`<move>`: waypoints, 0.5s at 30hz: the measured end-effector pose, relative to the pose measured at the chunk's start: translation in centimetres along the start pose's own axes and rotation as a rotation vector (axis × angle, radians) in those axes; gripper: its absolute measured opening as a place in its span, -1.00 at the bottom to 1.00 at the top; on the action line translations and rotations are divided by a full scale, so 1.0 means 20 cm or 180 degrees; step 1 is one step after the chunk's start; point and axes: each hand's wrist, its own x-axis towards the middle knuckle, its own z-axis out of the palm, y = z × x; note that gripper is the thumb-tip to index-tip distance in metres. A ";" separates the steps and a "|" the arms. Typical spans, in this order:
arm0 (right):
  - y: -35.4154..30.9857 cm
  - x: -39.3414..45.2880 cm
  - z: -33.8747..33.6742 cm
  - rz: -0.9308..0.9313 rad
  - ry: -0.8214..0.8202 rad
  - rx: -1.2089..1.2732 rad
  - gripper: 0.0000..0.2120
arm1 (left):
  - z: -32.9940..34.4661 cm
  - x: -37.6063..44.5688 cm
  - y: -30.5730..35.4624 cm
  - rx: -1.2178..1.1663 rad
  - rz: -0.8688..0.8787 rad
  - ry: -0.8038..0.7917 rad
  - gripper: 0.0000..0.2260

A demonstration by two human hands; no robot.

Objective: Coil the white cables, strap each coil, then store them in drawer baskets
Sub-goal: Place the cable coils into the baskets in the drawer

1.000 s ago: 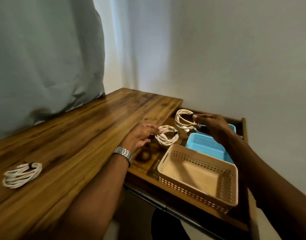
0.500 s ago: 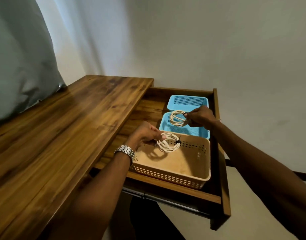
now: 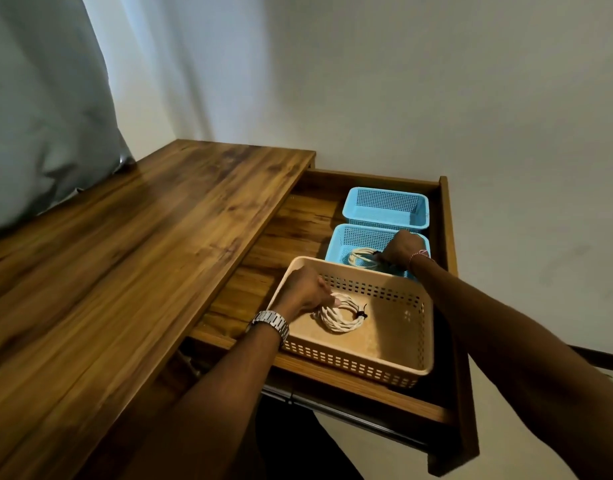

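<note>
Both coils have dropped from above the rims to the basket floors. Left hand point(image 3: 306, 296) pinches its coil point(image 3: 339, 315) in the beige basket point(image 3: 395, 368); right hand point(image 3: 402, 249) grips another coil point(image 3: 360, 256) in the near blue basket point(image 3: 346, 237), one coil per basket, probably to stop tangling.

A wooden desk point(image 3: 125, 254) stands against a pale wall point(image 3: 436, 98), grey curtain point(image 3: 38, 116) at left.
</note>
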 end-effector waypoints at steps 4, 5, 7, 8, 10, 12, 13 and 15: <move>-0.03 -0.01 -0.02 -0.0162 0.0109 -0.0095 -0.49 | -0.03 0.00 0.02 0.0061 0.0047 0.0023 -0.73; -0.06 -0.01 -0.02 -0.0191 0.0179 -0.0084 -0.50 | -0.05 -0.01 0.04 0.0132 0.0130 0.0039 -0.75; -0.13 -0.03 -0.04 -0.0305 0.0342 -0.0113 -0.50 | -0.11 -0.04 0.07 0.0355 0.0388 0.0105 -0.77; -0.18 -0.04 -0.05 -0.0423 0.0414 -0.0132 -0.52 | -0.14 -0.05 0.09 0.0409 0.0513 0.0156 -0.76; -0.32 -0.10 -0.08 -0.0757 0.0534 -0.0064 -0.62 | -0.22 -0.07 0.09 0.0329 0.0683 0.0357 -0.70; -0.48 -0.19 -0.10 -0.1143 0.0526 0.0112 -0.72 | -0.32 -0.11 0.08 0.0337 0.0826 0.0693 -0.62; -0.56 -0.22 -0.10 -0.1364 0.0508 0.0192 -0.75 | -0.37 -0.13 0.08 0.0417 0.0884 0.0842 -0.57; -0.73 -0.31 -0.10 -0.1808 0.0450 0.0244 -0.76 | -0.49 -0.20 0.04 0.0604 0.0934 0.1122 -0.46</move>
